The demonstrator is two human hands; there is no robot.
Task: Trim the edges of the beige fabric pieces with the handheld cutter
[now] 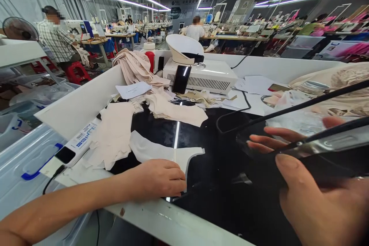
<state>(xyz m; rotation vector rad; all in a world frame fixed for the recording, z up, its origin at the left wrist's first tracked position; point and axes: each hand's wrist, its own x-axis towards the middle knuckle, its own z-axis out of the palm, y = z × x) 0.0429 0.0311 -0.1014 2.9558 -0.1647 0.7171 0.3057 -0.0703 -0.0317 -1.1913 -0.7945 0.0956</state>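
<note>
My left hand (161, 180) lies palm down at the table's near edge, its fingers together and curled on a pale, curved cut fabric piece (155, 148). That piece lies on the black glossy tabletop (213, 165). At the right my right hand (308, 188) is raised and partly blurred. Its thumb is in front of a dark bar with a shiny metal part (331, 144), and its fingers are behind; what the bar belongs to is unclear. Stacked cut fabric pieces (117, 130) lie left of the pale piece, with more cut pieces (175, 109) beyond it.
A white vented box (201, 77) at the back carries a white cap-like shape (184, 48); a phone (181, 78) leans against it. Black cable (230, 117) crosses the tabletop. Plastic bags (300, 111) lie right, clear bins (37, 153) stand left. People work at sewing tables beyond.
</note>
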